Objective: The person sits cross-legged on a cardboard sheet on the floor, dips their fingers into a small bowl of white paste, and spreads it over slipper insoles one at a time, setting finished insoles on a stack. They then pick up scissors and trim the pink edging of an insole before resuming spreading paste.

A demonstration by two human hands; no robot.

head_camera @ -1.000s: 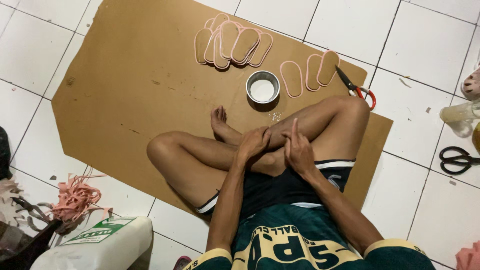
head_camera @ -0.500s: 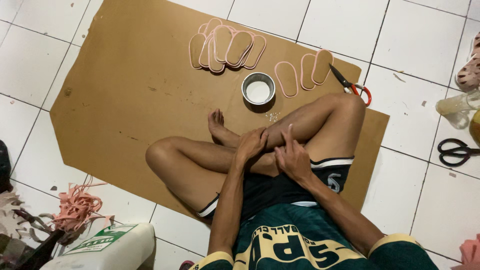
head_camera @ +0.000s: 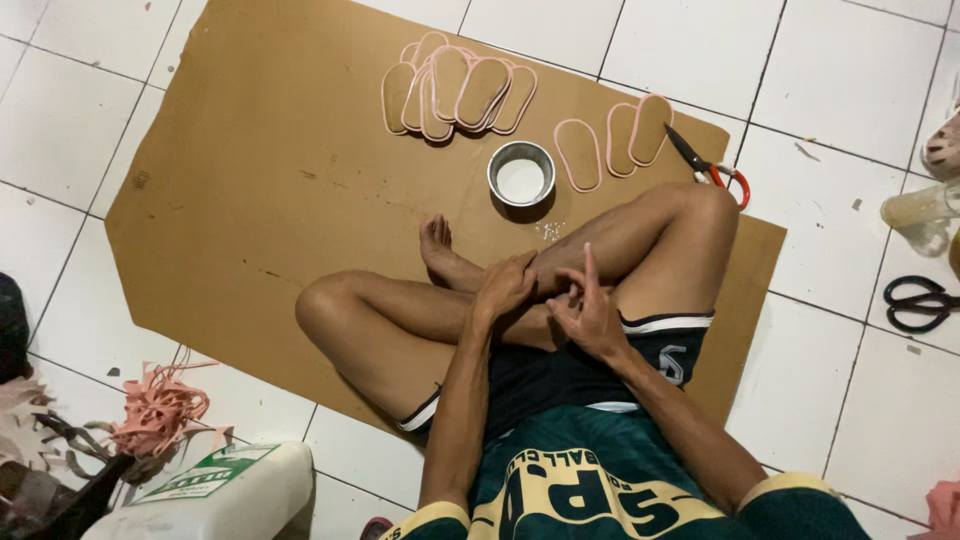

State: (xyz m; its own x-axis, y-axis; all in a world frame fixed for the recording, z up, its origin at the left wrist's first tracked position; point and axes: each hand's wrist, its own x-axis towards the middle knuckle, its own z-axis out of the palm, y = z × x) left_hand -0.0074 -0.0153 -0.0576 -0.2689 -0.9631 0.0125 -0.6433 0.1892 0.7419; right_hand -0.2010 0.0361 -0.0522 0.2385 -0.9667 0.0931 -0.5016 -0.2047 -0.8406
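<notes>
Far left: tangle of pink strips (head_camera: 160,408) on the white tiles, white jug (head_camera: 225,495) below it; brown cardboard sheet (head_camera: 260,190) spread over the floor, person sitting cross-legged on it; stack of pink-edged sole cutouts (head_camera: 458,92) at its top edge, open round tin (head_camera: 521,173) just below, three more sole cutouts (head_camera: 615,140) right of the tin; left hand (head_camera: 503,288) curled over the crossed shin, fingers bent, touching skin, nothing held as far as I can see; right hand (head_camera: 585,312) just beside it, index finger up, other fingers loosely curled, can't tell if anything small is pinched; red-handled scissors (head_camera: 712,168) at the cardboard's edge near the raised knee; black scissors (head_camera: 920,303) on tile far right.
</notes>
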